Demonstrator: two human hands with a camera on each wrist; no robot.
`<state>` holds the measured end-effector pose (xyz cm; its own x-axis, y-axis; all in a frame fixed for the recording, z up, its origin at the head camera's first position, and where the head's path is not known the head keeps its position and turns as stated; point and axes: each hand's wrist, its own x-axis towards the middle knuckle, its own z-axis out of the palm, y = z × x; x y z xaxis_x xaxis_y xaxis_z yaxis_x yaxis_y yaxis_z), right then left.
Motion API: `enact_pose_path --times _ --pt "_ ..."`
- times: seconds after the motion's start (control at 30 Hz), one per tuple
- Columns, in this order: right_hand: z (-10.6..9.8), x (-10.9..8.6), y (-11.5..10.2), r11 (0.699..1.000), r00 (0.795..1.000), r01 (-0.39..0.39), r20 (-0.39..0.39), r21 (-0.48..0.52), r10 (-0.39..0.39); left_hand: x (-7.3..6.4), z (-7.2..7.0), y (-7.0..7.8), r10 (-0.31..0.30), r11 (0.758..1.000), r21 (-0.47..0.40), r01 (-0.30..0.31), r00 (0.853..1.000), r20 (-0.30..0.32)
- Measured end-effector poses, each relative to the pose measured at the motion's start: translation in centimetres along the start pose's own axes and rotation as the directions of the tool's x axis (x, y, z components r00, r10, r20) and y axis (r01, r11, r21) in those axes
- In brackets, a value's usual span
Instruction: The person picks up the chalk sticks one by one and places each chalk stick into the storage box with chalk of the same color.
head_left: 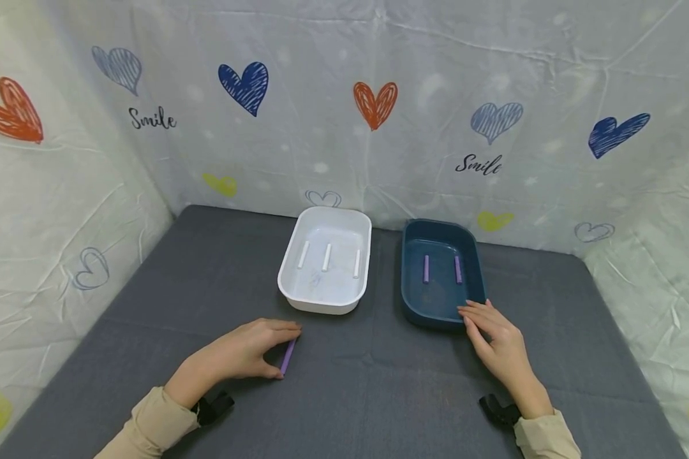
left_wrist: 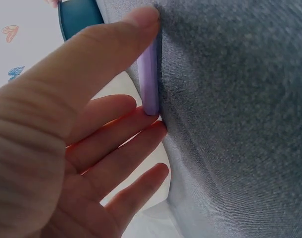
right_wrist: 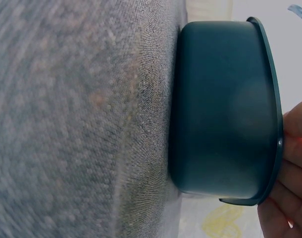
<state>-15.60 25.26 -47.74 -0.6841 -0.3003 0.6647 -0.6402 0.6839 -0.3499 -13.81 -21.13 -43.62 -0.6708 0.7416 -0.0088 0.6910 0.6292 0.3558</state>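
My left hand (head_left: 251,349) pinches a purple chalk stick (head_left: 288,357) by its two ends, thumb at the near end and fingertips at the far one. In the left wrist view the chalk (left_wrist: 149,84) lies along the grey cloth. My right hand (head_left: 496,341) rests its fingers on the near right corner of a dark blue tray (head_left: 436,319). The right wrist view shows those fingers (right_wrist: 295,168) at the rim of the tray. Two purple chalk sticks (head_left: 427,269) lie inside the blue tray, side by side.
Left of the blue tray stands a white tray (head_left: 321,306) with three white chalk sticks (head_left: 326,257) in it. Both sit on a grey cloth-covered table (head_left: 367,395). A white curtain (head_left: 321,57) printed with hearts hangs behind and along the sides.
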Motion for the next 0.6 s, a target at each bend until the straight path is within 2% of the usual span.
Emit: enact_pose_path --times 0.3,0.6 --pt "-0.02 -0.06 0.01 1.0 1.0 0.004 -0.002 -0.011 -0.004 0.19 -0.2 0.33 0.027 0.999 0.029 -0.026 0.999 -0.033" --pt "-0.16 0.03 -0.24 1.0 1.0 0.007 -0.005 -0.006 -0.007 0.48 -0.03 0.58 0.028 0.998 0.066 -0.024 0.998 -0.061"
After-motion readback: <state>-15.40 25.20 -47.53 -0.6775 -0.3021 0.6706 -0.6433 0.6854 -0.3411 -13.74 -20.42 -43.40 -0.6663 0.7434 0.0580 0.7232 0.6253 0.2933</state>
